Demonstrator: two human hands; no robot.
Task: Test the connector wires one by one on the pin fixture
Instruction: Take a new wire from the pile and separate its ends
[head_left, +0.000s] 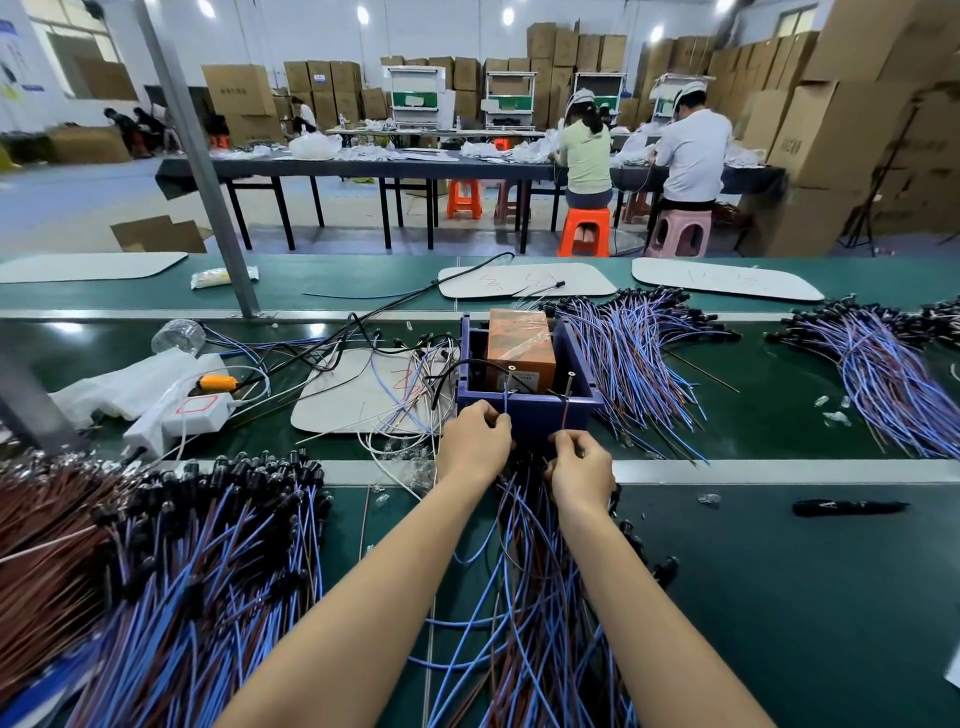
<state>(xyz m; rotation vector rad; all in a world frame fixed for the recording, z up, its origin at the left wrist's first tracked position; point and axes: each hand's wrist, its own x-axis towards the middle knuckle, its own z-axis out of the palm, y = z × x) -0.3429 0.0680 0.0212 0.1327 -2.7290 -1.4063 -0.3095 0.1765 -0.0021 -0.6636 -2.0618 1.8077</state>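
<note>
A blue plastic box with an orange unit inside serves as the pin fixture; two metal pins stand at its near wall. My left hand pinches a blue wire that runs up to the left pin. My right hand pinches a brown wire that rises to the right pin. Both hands sit just in front of the box, above a bundle of blue and brown connector wires lying between my forearms.
A large heap of wires with black connectors fills the near left. More wire piles lie right of the box and at the far right. A white power strip, a plastic bag and loose cables sit to the left. A black pen lies right.
</note>
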